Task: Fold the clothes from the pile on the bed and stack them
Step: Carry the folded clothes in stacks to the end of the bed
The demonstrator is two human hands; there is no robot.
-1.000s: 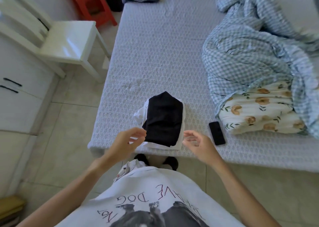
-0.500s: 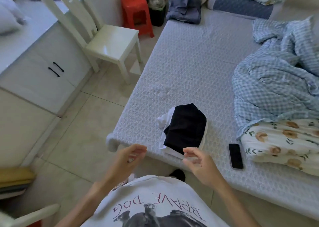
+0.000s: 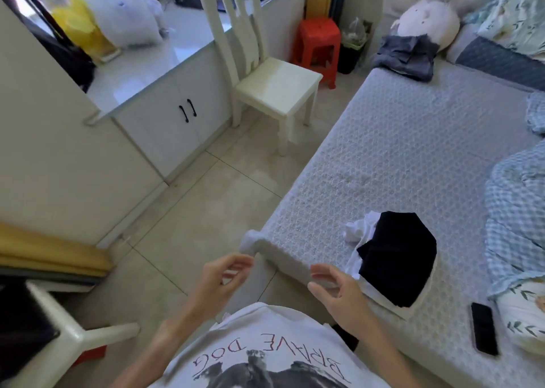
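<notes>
Currently nothing is held: the left hand [image 3: 219,281] and right hand [image 3: 336,292] hang loosely curled. Just right of them lies the folded black garment [image 3: 398,258] on the bed [image 3: 398,152]; soft, light, best lifted under both edges.

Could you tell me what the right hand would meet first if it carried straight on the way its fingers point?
Probably the bed's near corner; the right hand points up-left toward it, though depth is unclear.

Home bedroom | bed [image 3: 413,157] right of hands | chair [image 3: 265,72], cabinet [image 3: 165,122] ahead | plush [image 3: 427,22], quilt [image 3: 516,225] on bed
</notes>
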